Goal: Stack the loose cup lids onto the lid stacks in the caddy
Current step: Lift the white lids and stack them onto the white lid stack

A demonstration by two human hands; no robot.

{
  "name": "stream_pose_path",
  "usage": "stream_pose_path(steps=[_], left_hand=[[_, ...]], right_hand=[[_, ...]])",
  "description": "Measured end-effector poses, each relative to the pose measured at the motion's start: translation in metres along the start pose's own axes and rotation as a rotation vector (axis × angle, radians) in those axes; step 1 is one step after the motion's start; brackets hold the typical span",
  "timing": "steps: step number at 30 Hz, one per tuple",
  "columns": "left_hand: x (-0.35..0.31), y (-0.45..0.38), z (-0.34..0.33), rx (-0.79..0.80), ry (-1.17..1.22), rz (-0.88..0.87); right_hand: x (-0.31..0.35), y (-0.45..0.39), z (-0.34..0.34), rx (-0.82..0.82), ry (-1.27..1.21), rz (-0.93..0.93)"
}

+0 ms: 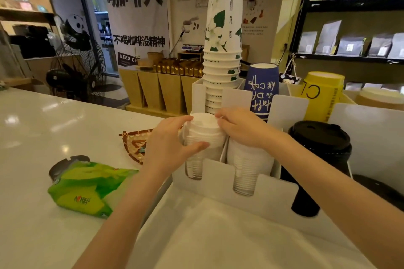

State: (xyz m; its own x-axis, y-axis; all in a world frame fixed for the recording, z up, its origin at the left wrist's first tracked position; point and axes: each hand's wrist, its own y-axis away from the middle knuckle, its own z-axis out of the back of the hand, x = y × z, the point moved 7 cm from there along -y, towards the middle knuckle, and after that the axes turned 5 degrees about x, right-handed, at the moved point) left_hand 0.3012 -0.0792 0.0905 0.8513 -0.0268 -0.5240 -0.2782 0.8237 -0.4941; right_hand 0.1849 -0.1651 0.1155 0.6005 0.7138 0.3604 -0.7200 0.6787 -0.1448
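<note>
Head view: both hands' grip clasps white lid stack in caddy.

Banner: 咖啡人; 不喝咖啡没精神
Black sign: NEED C…
Blue cup: "Coffee", upside down
Yellow cup: CL
Green pack: brand unclear
</note>
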Motion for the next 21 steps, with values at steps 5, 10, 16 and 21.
stream_pose_path(steps=[5, 10, 16, 21], left_hand=[[0.003, 0.000, -0.009, 0.057, -0.148, 0.000], [0.010, -0.001, -0.015, 0.076, -0.235, 0.008], [0.008, -0.001, -0.018, 0.095, -0.209, -0.013], [0.008, -0.001, -0.020, 0.170, -0.210, 0.011]], right_hand=[[-0.008, -0.005, -0.013, 0.023, 0.127, -0.041], [-0.005, -0.007, -0.018, 0.039, 0.161, -0.031], [-0.003, -0.008, -0.021, 0.036, 0.198, -0.019], [0.001, -0.002, -0.020, 0.009, 0.286, -0.018]])
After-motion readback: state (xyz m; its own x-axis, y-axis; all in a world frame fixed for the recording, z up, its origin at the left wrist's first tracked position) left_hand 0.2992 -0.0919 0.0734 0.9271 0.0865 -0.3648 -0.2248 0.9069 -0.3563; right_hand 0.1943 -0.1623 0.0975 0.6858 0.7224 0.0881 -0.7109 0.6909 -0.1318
